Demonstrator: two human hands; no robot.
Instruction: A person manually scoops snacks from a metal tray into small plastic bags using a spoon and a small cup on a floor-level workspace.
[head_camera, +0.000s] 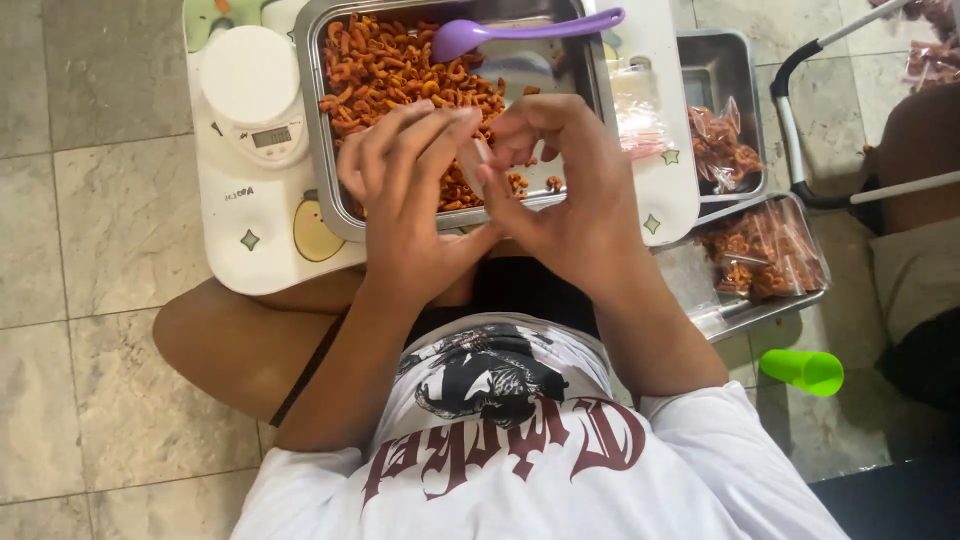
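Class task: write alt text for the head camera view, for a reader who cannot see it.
Seen from above, a seated person's left hand and right hand meet around a small clear plastic bag over a metal tray of orange curled snacks. A purple spoon lies in the tray, a white kitchen scale sits to its left, and filled bags lie to the right.

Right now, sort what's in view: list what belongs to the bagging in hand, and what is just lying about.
In use:
left hand and right hand, both pinching a small clear plastic bag
steel tray of orange macaroni snacks
purple plastic spoon
white round kitchen scale
filled snack bags in the side steel trays

Lying about:
green plastic cup, on its side on the floor
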